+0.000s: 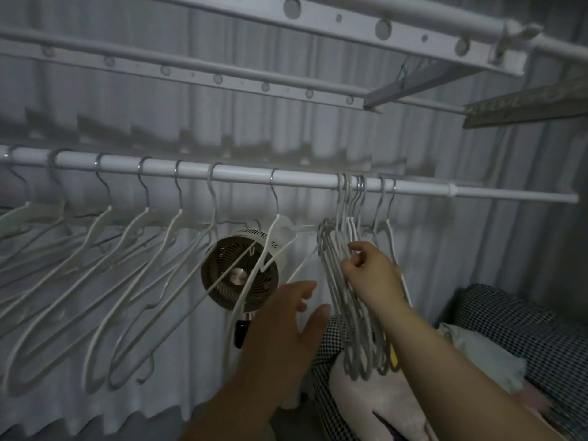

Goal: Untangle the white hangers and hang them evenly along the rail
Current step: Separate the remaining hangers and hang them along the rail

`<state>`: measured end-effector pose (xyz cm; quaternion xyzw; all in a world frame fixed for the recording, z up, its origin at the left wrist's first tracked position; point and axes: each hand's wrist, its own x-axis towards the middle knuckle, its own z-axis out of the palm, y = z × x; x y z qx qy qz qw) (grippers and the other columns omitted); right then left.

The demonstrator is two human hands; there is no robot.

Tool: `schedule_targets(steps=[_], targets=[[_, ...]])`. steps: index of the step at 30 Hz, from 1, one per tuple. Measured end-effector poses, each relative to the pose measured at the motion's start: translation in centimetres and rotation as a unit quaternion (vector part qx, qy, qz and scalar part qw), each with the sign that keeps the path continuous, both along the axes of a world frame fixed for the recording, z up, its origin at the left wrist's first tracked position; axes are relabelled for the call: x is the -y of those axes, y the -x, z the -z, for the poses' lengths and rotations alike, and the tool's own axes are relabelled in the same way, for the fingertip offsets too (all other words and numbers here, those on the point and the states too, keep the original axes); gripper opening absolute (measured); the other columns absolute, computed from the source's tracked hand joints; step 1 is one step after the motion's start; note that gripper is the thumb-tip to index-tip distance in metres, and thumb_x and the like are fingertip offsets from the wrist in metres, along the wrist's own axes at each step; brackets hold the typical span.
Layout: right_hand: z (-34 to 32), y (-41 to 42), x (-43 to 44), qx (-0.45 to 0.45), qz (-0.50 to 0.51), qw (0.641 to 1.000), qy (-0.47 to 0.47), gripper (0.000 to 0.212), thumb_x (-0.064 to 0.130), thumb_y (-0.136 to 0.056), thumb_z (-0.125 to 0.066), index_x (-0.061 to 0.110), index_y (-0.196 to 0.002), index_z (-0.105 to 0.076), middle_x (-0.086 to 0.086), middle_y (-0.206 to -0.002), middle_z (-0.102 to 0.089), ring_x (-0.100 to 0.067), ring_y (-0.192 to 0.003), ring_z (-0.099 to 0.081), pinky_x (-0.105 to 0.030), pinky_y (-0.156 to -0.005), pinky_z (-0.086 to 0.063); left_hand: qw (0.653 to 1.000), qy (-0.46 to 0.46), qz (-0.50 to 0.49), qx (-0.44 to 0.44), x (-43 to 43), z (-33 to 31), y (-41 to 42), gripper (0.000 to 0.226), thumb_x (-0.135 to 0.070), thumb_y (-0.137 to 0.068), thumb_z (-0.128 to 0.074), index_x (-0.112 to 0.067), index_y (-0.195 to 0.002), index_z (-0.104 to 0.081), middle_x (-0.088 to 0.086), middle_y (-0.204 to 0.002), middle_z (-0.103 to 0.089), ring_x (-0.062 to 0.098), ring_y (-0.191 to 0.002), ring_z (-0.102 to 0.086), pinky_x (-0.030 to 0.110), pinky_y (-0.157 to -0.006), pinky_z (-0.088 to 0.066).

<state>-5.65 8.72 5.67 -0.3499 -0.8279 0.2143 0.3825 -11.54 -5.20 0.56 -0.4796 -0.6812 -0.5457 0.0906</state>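
A white rail (241, 175) runs across the view. Several white hangers (133, 243) hang spaced out along its left and middle part. A tight bunch of hangers (346, 281) hangs crowded together right of centre, with two more hangers (386, 218) just to its right. My right hand (372, 272) pinches the shoulder wires of the bunch with curled fingers. Below and to the left, my left hand (286, 329) is raised with fingers spread and straight, close to the bunch and to the nearest single hanger (280, 230), holding nothing.
A round fan (240, 275) stands behind the hangers in front of a pale curtain (318, 138). A folding drying rack (286, 68) spans overhead. At lower right lies a checkered cushion (515, 323) with folded cloth (375, 393) on it.
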Motion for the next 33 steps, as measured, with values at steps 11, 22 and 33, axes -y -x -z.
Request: schedule_targets(steps=[11,22,33], targets=[[0.6,0.2,-3.0,0.009,-0.087,0.996,0.021,0.04,0.026,-0.081,-0.061,0.022,-0.12,-0.055,0.019,-0.063,-0.044,-0.009,-0.088,-0.052,-0.021,-0.082,-0.017,0.972,0.033,0.041,0.23,-6.4,0.8,-2.2,0.072,-0.02,-0.077,-0.067,-0.026,-0.136,-0.027,-0.025,-0.091,-0.045,0.011,-0.072,-0.057,0.02,-0.063,-0.05],[0.5,1.1,-2.5,0.066,-0.093,0.983,-0.142,0.043,0.015,-0.085,-0.053,0.023,-0.127,-0.049,-0.002,-0.125,-0.051,-0.024,-0.121,-0.042,-0.031,-0.099,-0.025,0.963,-0.001,-0.008,0.27,-4.3,1.1,-0.6,0.059,0.001,-0.08,-0.057,-0.016,-0.132,-0.035,-0.019,-0.09,-0.046,0.002,-0.044,-0.057,0.014,-0.033,-0.041],[-1.5,4.6,0.5,0.199,-0.019,0.965,-0.169,0.044,0.039,-0.081,-0.053,0.012,-0.112,-0.063,-0.007,-0.14,-0.038,-0.029,-0.129,-0.024,-0.04,-0.103,-0.022,0.996,0.025,-0.067,0.047,0.1,-0.6,-1.2,0.025,-0.018,-0.084,-0.056,-0.034,-0.102,-0.057,-0.017,-0.093,-0.062,0.0,-0.062,-0.055,0.007,-0.047,-0.04]])
